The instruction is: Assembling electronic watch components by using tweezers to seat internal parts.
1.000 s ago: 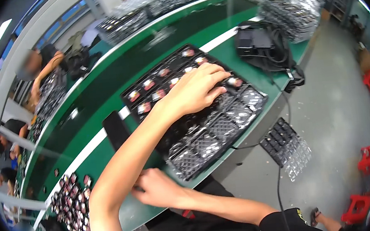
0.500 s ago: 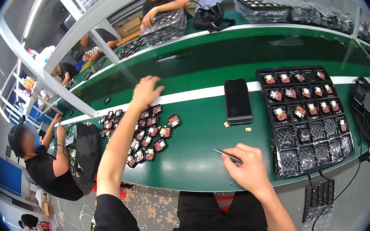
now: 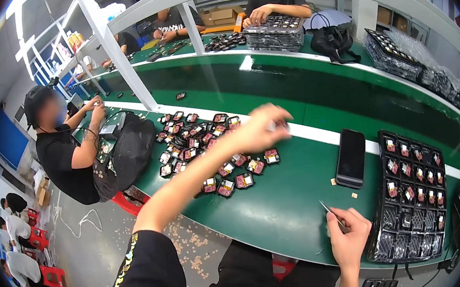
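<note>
My left hand [image 3: 265, 129] reaches across the bench over the right side of a pile of small black square pieces [image 3: 190, 142] with pink and white faces. Its fingers are blurred, and a small pale patch shows at the fingertips, too smeared to name. Lower right, my right hand [image 3: 349, 233] is closed on a pair of metal tweezers [image 3: 326, 209], whose tips point up and left. Right of that hand stands a black compartment tray [image 3: 383, 238]; its far rows hold similar pieces, while most near pockets show bare patterned bottoms.
A black phone [image 3: 350, 159] lies on the green bench [image 3: 239, 226] between my left hand and the tray, two tiny tan chips [image 3: 354, 195] near it. A co-worker [image 3: 67, 144] sits at the left beside a dark bag [image 3: 134, 153]. Stacked trays [image 3: 275, 37] stand across the divider.
The view has turned left, so the bench things sit further right. My left hand has moved from the pile's far edge toward the phone. My right hand keeps the tweezers.
</note>
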### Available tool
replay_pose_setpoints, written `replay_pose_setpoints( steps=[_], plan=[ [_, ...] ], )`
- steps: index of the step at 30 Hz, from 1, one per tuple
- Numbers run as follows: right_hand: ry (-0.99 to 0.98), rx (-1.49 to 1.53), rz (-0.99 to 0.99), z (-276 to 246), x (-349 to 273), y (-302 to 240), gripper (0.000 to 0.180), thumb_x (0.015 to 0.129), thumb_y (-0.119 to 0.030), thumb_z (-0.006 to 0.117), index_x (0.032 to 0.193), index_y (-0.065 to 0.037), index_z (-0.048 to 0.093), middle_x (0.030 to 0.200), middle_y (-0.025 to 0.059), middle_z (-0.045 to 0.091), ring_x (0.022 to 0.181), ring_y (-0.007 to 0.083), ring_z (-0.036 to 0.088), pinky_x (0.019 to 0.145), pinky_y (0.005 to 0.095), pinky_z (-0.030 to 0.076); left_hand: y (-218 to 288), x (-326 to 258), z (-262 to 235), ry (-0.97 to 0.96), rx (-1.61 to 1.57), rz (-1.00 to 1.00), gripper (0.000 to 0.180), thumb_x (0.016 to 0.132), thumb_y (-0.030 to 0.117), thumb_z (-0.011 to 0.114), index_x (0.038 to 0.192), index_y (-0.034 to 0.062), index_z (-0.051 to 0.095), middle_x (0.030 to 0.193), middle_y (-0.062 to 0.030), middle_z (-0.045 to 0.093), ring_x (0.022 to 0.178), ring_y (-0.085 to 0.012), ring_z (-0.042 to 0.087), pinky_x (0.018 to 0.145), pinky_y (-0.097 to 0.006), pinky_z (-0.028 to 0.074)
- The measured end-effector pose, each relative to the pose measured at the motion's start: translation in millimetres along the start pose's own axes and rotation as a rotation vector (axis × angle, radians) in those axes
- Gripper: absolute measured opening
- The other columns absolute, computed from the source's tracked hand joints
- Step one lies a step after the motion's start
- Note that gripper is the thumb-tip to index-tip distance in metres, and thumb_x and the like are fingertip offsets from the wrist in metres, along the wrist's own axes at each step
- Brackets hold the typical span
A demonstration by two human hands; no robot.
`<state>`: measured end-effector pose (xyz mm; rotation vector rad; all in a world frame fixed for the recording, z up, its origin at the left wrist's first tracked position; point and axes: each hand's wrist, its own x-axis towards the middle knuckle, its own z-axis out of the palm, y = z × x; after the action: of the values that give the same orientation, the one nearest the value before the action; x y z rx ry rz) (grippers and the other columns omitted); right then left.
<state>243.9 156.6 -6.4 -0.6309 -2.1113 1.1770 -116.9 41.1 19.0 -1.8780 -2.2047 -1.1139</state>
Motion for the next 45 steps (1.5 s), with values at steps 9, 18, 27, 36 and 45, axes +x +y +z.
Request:
replay_pose_setpoints(
  steps=[9,18,27,36,45],
  plan=[
    [0.018,0.110,0.091,2,-2,21,0.012,0.101,0.002,0.076,0.108,0.011,0.078,0.087,0.0002,0.060,0.074,0.0047,0.058,0.063,0.0204,0.042,104,-58,40,-0.189,-0.090,0.227,0.061,0.093,0.025,0.080,0.146,0.0014,0.059,0.124,-0.0150,0.063,0.119,-0.0356,0.062,0.099,-0.049,0.053],
    [-0.044,-0.013,0.023,-7,1,17,0.013,0.104,-0.002,0.077,0.110,0.010,0.079,0.083,-0.0014,0.068,0.071,0.0045,0.058,0.065,0.0200,0.045,95,-62,55,-0.220,-0.146,0.227,0.061,0.094,0.022,0.079,0.146,-0.0016,0.058,0.127,-0.0151,0.062,0.119,-0.0334,0.060,0.097,-0.046,0.050],
    [0.015,0.016,0.061,3,-1,-4,0.013,0.095,0.004,0.081,0.107,0.009,0.081,0.078,0.0018,0.062,0.067,0.0040,0.055,0.057,0.0227,0.038,93,-65,45,-0.245,-0.065,0.203,0.042,0.092,0.035,0.085,0.124,0.0099,0.072,0.122,-0.0064,0.063,0.116,-0.0276,0.063,0.095,-0.043,0.049],
    [0.025,0.090,0.039,4,5,5,0.014,0.093,0.001,0.085,0.106,0.003,0.084,0.073,0.0000,0.064,0.061,0.0022,0.052,0.054,0.0222,0.035,103,-56,45,-0.350,-0.144,0.069,0.056,0.088,0.026,0.090,0.136,0.0079,0.070,0.124,-0.0082,0.067,0.116,-0.0296,0.064,0.101,-0.042,0.048],
    [0.005,0.114,0.032,-6,3,4,0.015,0.089,0.005,0.084,0.105,0.004,0.084,0.072,-0.0002,0.065,0.057,0.0006,0.050,0.052,0.0212,0.034,110,-55,51,-0.406,-0.234,0.061,0.056,0.081,0.019,0.094,0.132,0.0062,0.076,0.114,-0.0053,0.075,0.097,-0.0239,0.065,0.087,-0.036,0.044]
  ],
)
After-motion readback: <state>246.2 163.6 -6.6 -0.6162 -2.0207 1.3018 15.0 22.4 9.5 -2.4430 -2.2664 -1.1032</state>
